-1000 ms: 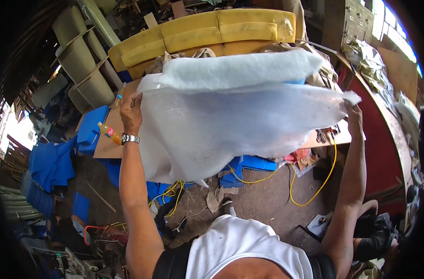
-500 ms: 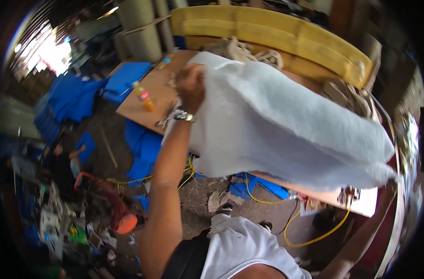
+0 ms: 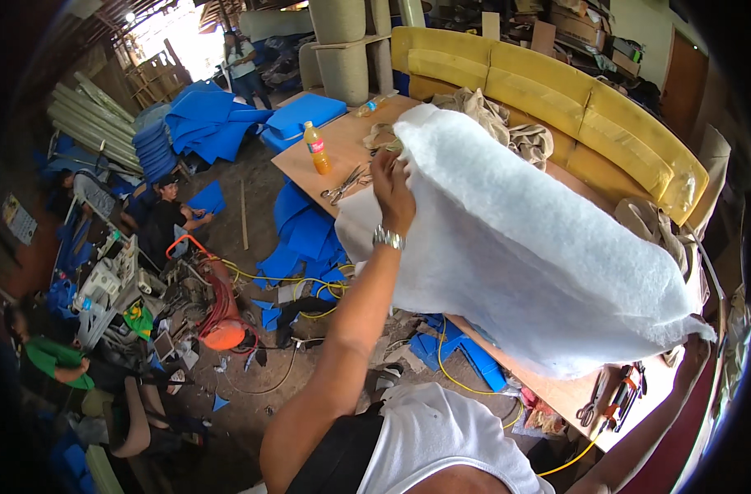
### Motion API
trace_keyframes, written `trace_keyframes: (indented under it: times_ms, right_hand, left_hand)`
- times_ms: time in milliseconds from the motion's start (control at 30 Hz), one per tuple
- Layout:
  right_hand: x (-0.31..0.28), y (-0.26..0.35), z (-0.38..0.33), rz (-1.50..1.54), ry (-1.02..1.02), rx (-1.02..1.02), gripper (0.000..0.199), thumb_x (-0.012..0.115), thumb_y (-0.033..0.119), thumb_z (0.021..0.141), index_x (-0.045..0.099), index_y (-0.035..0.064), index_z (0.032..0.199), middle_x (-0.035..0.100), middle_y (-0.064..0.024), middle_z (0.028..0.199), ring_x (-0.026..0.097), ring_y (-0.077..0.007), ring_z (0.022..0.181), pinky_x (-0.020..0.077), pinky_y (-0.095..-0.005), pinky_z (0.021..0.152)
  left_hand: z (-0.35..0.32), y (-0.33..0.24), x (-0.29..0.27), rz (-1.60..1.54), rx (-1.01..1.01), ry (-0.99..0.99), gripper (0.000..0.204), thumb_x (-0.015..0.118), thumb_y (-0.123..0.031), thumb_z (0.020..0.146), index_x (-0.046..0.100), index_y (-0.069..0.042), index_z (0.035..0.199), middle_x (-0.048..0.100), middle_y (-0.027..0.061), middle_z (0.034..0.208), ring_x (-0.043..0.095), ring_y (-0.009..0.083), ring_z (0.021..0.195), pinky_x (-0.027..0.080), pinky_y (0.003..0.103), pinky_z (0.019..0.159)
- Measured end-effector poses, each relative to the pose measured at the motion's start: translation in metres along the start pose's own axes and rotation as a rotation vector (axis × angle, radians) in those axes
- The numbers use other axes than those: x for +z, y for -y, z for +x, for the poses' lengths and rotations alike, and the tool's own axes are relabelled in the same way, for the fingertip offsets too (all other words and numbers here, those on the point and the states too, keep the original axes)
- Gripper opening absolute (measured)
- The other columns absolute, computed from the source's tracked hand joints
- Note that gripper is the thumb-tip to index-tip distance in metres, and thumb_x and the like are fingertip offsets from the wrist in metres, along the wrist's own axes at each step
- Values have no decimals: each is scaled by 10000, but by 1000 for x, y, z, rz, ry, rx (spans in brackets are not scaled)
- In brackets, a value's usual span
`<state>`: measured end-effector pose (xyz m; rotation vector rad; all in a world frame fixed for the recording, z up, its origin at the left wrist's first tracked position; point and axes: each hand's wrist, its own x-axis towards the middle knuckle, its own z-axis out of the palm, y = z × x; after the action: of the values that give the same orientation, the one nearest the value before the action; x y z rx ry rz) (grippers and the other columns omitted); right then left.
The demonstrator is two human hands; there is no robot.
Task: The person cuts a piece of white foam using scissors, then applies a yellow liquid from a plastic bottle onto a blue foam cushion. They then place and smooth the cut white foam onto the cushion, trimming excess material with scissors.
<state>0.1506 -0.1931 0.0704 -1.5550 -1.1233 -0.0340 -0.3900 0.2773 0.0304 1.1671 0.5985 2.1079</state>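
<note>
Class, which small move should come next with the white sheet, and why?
Probably draw the white sheet farther onto the table: the left hand and right hand are at its ends, and its near side droops past the table's edge.

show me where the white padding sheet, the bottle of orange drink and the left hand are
White padding sheet (image 3: 532,222), head view: fluffy surface near its middle
Bottle of orange drink (image 3: 316,147), head view: label on its body
Left hand (image 3: 394,189), head view: back of the hand

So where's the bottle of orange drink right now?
In the head view, the bottle stands left of centre on the table's left end, near the scissors, to the left of the left hand.
</note>
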Motion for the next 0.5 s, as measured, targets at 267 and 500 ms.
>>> trace_keyframes:
  times_ms: [267, 500]
  right_hand:
    - [5, 3, 19, 32, 165, -44, 216, 572, 88, 943, 650, -15, 1116, 662, -70, 1066, 590, -182, 1004, 443, -333, 902]
    - [22, 2, 16, 17, 130, -93, 252, 560, 19, 913, 653, -12, 1145, 679, -82, 1054, 615, -208, 992, 481, -361, 893]
  left_hand:
    - [-169, -54, -22, 572, 300, 290, 185, 569, -191, 1003, 606, -10, 985, 628, 102, 811, 567, 210, 645, 468, 317, 599]
    - [-164, -68, 27, 285, 110, 283, 221, 627, -213, 981, 582, -2, 1028, 641, 66, 842, 588, 138, 724, 474, 300, 618]
